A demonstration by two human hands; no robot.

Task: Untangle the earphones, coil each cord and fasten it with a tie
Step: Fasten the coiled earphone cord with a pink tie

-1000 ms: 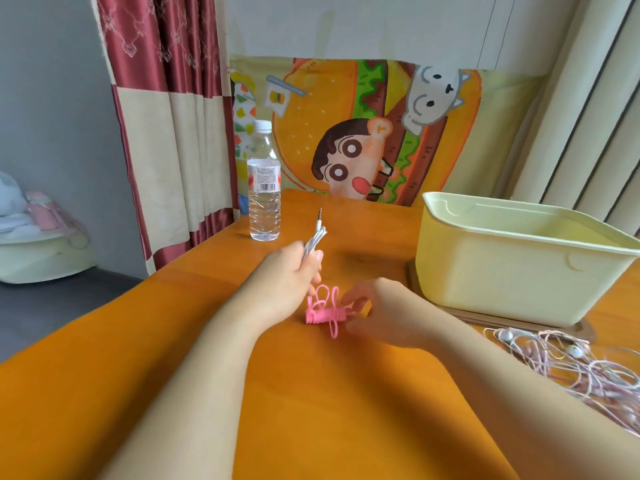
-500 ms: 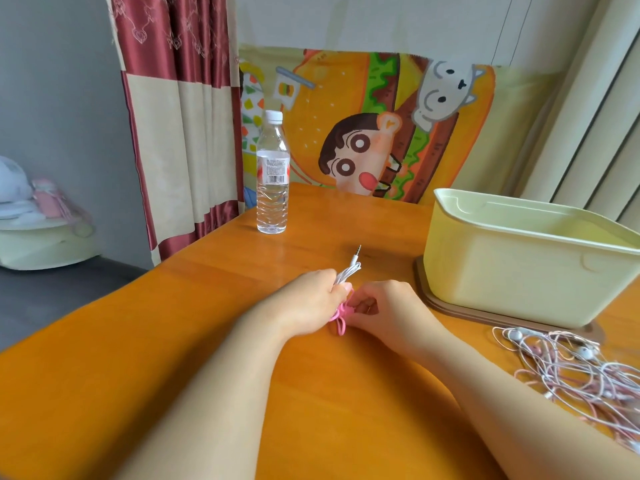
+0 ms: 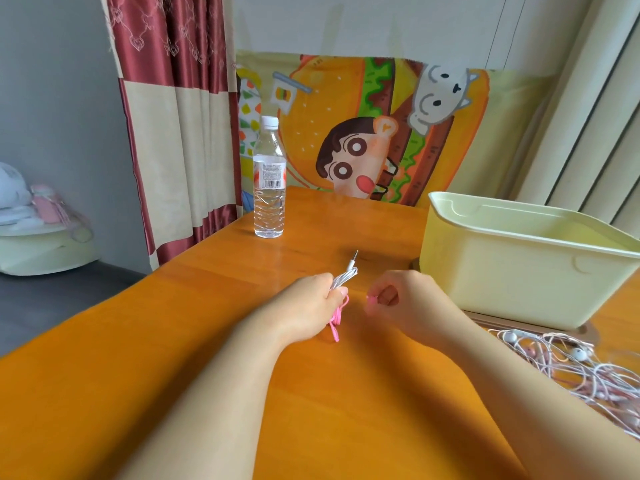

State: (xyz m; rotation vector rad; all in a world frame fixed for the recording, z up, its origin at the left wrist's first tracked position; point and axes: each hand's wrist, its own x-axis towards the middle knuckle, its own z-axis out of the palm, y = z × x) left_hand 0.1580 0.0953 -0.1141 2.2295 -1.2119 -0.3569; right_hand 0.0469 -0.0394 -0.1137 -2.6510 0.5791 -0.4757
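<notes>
Centrally, the left hand [image 3: 311, 301] is closed round a bundled white cord [image 3: 343, 277], whose loops and jack plug [image 3: 355, 255] project beyond the fingers toward the far side of the table [image 3: 207, 341]. Pink ties [image 3: 336, 322] hang from beneath the same fingers, down toward the tabletop. Just beside it, but apart, the right hand [image 3: 401, 299] has its fingers curled, thumb and forefinger pinching a small pink piece [image 3: 371, 300] (mostly hidden by the fingers, so its shape cannot be told). Tangled earphones [image 3: 588, 368] lie at the right, beside the right forearm and in front of a pale yellow bin [image 3: 519, 271]; the frame edge cuts the tangle off. A water bottle [image 3: 269, 188] stands upright at the far left of the table; its label bears a barcode, but the print is too small to read. Behind the table hangs a cartoon cloth [image 3: 363, 98] printed with a burger.
</notes>
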